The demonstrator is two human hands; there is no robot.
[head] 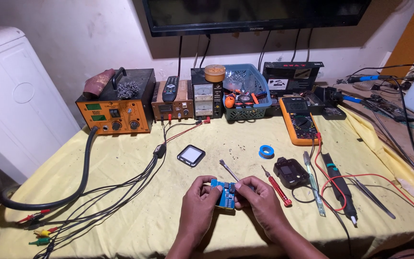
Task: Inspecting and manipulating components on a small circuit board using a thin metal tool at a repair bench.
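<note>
Both hands meet low in the middle of the head view over a yellow cloth (pixel 135 225). My left hand (pixel 198 199) and my right hand (pixel 260 197) together hold a small blue circuit board (pixel 226 194) by its two sides. A thin metal pry tool (pixel 228 170) lies just beyond the board. To the right of my right hand lie a red-handled screwdriver (pixel 276 187) and a small black device with a screen (pixel 291 172). A small square glass-faced part (pixel 191 155) sits further back, left of the tool.
Along the back stand an orange rework station (pixel 116 112), a bench power supply (pixel 206 98), a blue basket (pixel 247 93) and an orange multimeter (pixel 299 120). A black hose (pixel 85 168), clip leads (pixel 41 230), tweezers (pixel 372 194) and red and black probes (pixel 339 189) lie around.
</note>
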